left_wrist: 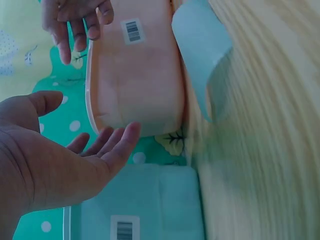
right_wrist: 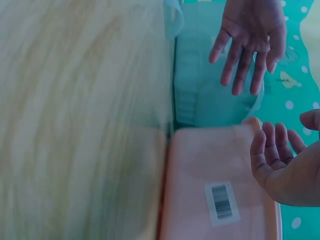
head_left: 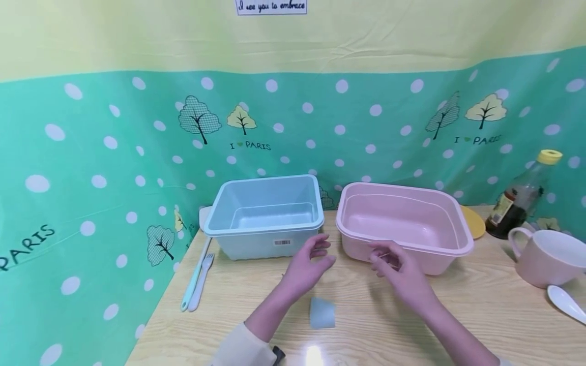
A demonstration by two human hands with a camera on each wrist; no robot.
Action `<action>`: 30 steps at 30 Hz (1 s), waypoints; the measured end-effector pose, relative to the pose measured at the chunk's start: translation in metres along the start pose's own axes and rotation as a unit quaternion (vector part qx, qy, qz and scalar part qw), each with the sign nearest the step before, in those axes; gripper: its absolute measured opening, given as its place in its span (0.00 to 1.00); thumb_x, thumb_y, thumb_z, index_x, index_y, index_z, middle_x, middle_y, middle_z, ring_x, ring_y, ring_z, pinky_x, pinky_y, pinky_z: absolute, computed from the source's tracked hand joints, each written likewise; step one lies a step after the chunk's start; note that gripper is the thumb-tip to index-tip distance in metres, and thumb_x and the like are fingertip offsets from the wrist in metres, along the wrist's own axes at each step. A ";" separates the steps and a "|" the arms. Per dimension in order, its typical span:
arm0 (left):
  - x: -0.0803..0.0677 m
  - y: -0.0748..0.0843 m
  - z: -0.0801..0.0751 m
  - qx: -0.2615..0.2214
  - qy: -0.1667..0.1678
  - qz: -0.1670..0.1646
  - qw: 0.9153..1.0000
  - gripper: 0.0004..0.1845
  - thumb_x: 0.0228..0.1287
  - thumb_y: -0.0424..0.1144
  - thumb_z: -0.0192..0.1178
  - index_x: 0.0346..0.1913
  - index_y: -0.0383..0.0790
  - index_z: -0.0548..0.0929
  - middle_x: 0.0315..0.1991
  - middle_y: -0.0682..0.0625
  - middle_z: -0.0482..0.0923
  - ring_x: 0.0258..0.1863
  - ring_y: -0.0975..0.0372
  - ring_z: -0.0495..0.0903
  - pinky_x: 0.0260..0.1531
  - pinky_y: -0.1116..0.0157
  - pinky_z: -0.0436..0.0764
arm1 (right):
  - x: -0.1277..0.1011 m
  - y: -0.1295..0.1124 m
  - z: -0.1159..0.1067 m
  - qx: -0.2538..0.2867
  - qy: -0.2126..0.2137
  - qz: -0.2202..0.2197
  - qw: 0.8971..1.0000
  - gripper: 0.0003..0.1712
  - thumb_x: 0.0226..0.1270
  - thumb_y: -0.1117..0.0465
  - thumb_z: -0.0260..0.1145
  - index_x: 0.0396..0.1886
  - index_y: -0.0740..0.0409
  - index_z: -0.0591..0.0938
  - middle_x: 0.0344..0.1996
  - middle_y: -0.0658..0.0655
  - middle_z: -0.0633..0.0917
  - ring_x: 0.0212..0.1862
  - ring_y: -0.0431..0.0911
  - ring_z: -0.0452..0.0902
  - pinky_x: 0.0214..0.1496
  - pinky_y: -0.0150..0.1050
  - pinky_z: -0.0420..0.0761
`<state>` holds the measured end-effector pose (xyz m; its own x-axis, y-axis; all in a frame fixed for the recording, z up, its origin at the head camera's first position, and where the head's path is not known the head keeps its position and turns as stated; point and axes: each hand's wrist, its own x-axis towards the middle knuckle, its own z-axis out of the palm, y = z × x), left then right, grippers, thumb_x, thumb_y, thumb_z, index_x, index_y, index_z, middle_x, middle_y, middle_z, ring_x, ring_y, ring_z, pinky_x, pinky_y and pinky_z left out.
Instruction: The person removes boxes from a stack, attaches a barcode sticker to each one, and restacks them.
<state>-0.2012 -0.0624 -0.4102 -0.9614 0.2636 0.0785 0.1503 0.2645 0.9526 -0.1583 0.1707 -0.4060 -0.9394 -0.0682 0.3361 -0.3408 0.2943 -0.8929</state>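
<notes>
Both hands hang over the table in front of two plastic basins, holding nothing. My left hand (head_left: 305,267) is near the front right corner of the blue basin (head_left: 270,245), its fingers loosely bent. My right hand (head_left: 403,277) is before the front wall of the pink basin (head_left: 412,258), fingers relaxed and slightly curled. Between the forearms a small light-blue cup (head_left: 322,313) lies on the table; in the left wrist view the cup (left_wrist: 200,50) appears at the top. The inside of each basin shows no objects in the head view.
At the left lie a fork (head_left: 201,282) and a teal-handled utensil (head_left: 191,287), its head partly hidden by the blue basin. On the right stand a dark sauce bottle (head_left: 517,198), a pink mug (head_left: 549,262) and a white spoon (head_left: 566,304). Behind the pink basin is a yellow disc (head_left: 473,222).
</notes>
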 end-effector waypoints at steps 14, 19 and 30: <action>0.014 0.014 0.020 -0.002 0.001 -0.006 1.000 0.39 0.67 0.47 0.66 0.77 0.57 0.62 0.73 0.48 0.66 0.69 0.49 0.69 0.58 0.48 0.78 | -0.010 -0.002 -0.041 -0.017 0.069 -0.028 0.997 0.14 0.76 0.66 0.62 0.56 0.69 0.79 0.42 0.65 0.82 0.38 0.44 0.83 0.38 0.35 0.86; 0.020 0.013 0.024 -0.003 -0.001 -0.003 1.000 0.41 0.66 0.48 0.67 0.79 0.54 0.59 0.74 0.45 0.63 0.69 0.47 0.68 0.58 0.46 0.77 | -0.011 -0.003 -0.054 -0.052 0.102 -0.030 0.993 0.13 0.75 0.65 0.63 0.54 0.68 0.79 0.41 0.57 0.83 0.39 0.41 0.82 0.39 0.32 0.85; 0.032 0.010 0.029 -0.038 -0.007 0.006 0.999 0.43 0.67 0.48 0.66 0.80 0.51 0.56 0.75 0.44 0.62 0.70 0.45 0.65 0.62 0.46 0.74 | -0.008 -0.003 -0.089 -0.149 0.206 0.006 0.967 0.15 0.73 0.63 0.65 0.55 0.64 0.81 0.41 0.39 0.81 0.42 0.31 0.76 0.40 0.20 0.77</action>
<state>-0.2237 -0.0243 -0.4067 -0.9563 0.2796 0.0857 0.1428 0.1906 0.9712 -0.1461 0.2550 -0.3797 -0.8273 0.3038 0.4725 -0.2473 0.5583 -0.7919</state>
